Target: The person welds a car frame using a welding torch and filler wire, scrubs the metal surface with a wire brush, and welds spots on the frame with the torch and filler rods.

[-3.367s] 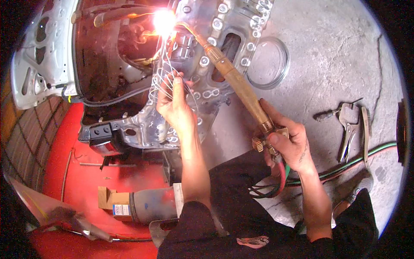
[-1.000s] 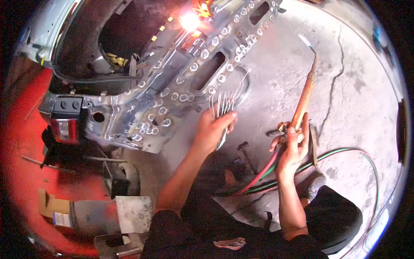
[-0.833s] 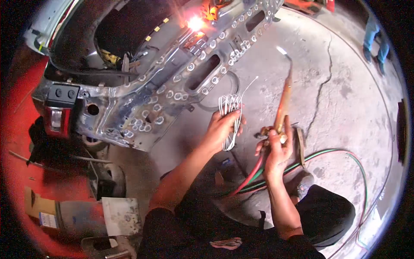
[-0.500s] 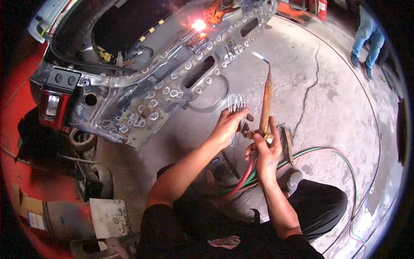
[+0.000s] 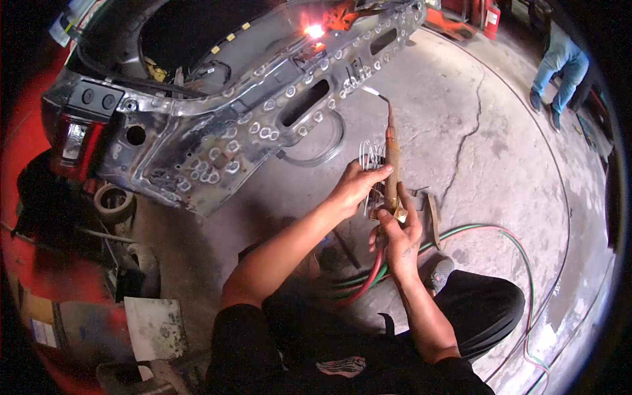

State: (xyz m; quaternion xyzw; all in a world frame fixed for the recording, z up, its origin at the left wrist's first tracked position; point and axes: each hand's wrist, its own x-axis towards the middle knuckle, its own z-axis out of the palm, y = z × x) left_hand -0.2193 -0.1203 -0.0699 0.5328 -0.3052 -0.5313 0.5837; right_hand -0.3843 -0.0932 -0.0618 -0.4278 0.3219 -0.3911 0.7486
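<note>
My left hand (image 5: 359, 187) is closed around a bundle of thin, looped silvery wire (image 5: 370, 155), its thumb lying against the torch body. My right hand (image 5: 399, 237) grips a brass gas torch (image 5: 392, 155) low down, by the valve knobs. The torch stands nearly upright, its bent tip (image 5: 384, 99) turned to the left with a small whitish flame (image 5: 370, 90) burning. Ahead and to the left is a bare-metal vehicle panel (image 5: 224, 138), dotted with ringed marks. The flame appears close to its edge in view; whether it touches I cannot tell.
Red and green hoses (image 5: 487, 227) curve across the concrete floor. A wire coil (image 5: 329, 145) lies below the panel. Bright light (image 5: 315, 31) glows at the panel's far side, near an orange glove (image 5: 341, 16). A person in jeans (image 5: 559, 66) stands at upper right.
The torch has shifted left, bringing its flame nearer the panel's edge. My left hand has come up against the torch, wire still held. The whole view has shifted slightly.
</note>
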